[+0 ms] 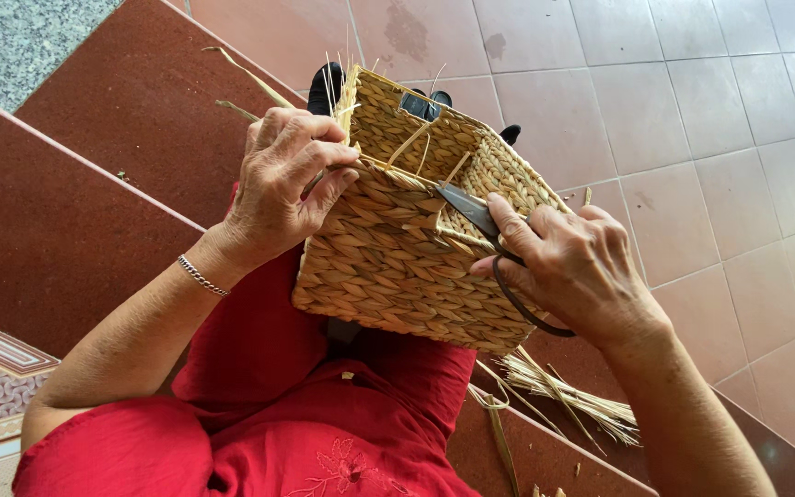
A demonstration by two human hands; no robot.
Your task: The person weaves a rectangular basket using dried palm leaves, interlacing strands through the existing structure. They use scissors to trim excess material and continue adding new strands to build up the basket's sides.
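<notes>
No packages, signs or screens appear anywhere in the frame. The only possible label is a small dark rectangular tag (416,104) at the upper centre, fixed to the far rim of the woven straw basket (397,258). It looks black with a pale glint across its face, tilted slightly down to the right. It is too small to tell whether it is a label or a clip.
</notes>
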